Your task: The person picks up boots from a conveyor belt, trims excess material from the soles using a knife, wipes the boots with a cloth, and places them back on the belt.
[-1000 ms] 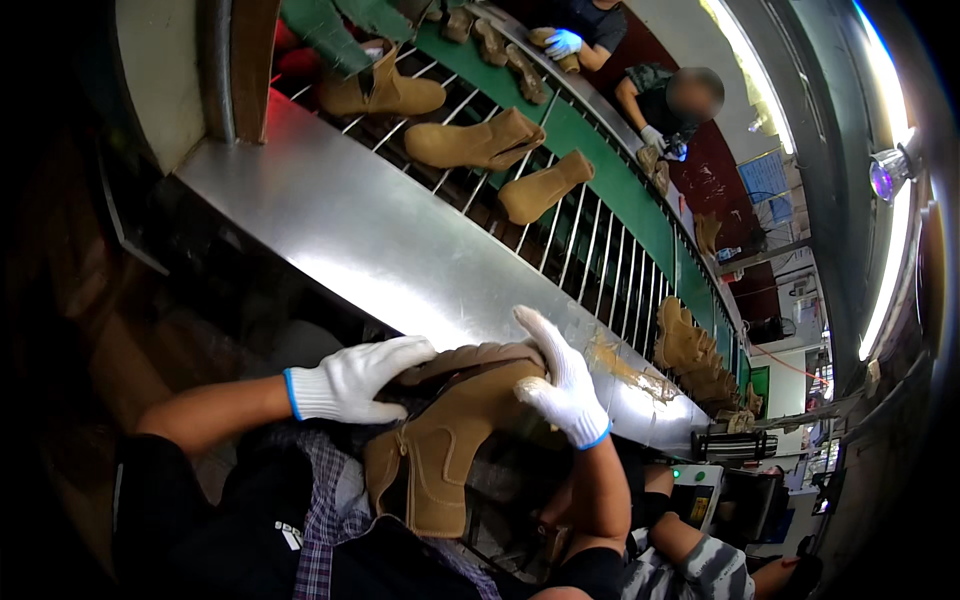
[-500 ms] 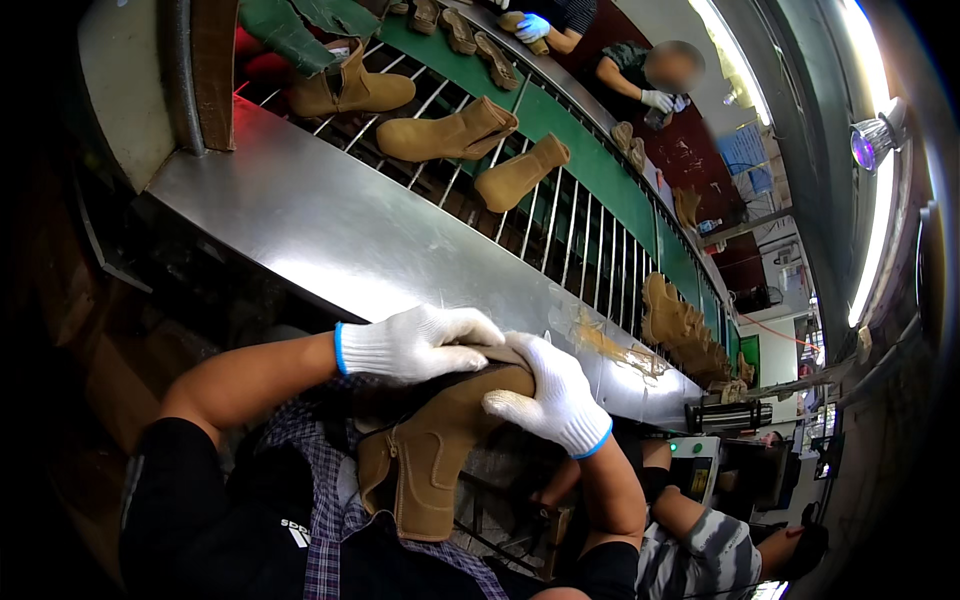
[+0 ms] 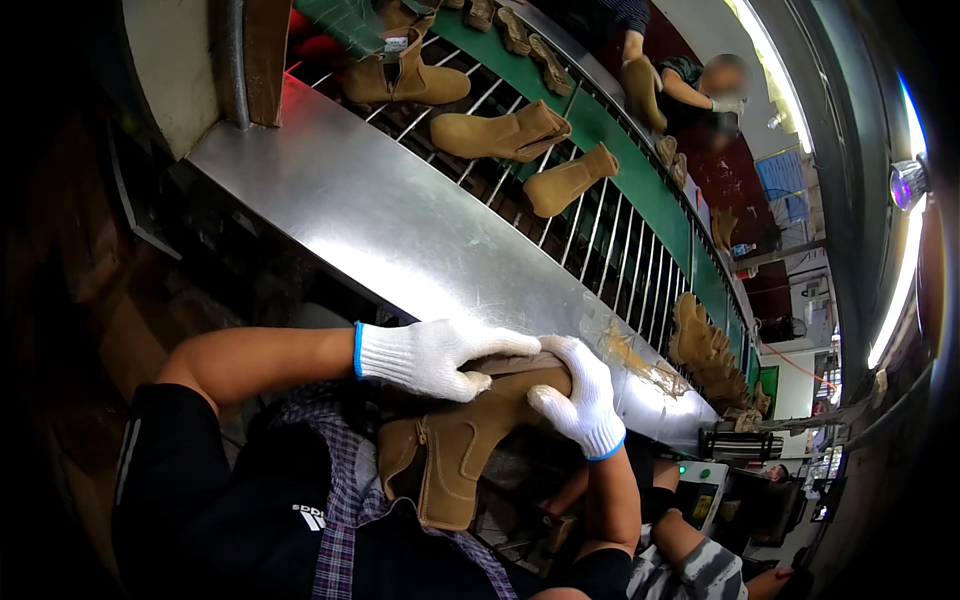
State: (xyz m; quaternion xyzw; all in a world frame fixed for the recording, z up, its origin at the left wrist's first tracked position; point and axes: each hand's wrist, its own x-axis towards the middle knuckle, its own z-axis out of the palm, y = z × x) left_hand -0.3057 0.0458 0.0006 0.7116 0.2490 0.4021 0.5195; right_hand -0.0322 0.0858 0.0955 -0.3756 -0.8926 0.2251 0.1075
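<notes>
Your left hand and right hand both grip the tan boot, held between them just below the steel table, toe end under your palms.

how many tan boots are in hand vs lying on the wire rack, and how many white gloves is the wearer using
Tan boot held in both hands: 1
Tan boots on the wire rack: 3 ()
White gloves on the wearer: 2, left hand and right hand
Total: 6
Further tan pieces up the green belt are too small to count.
</notes>
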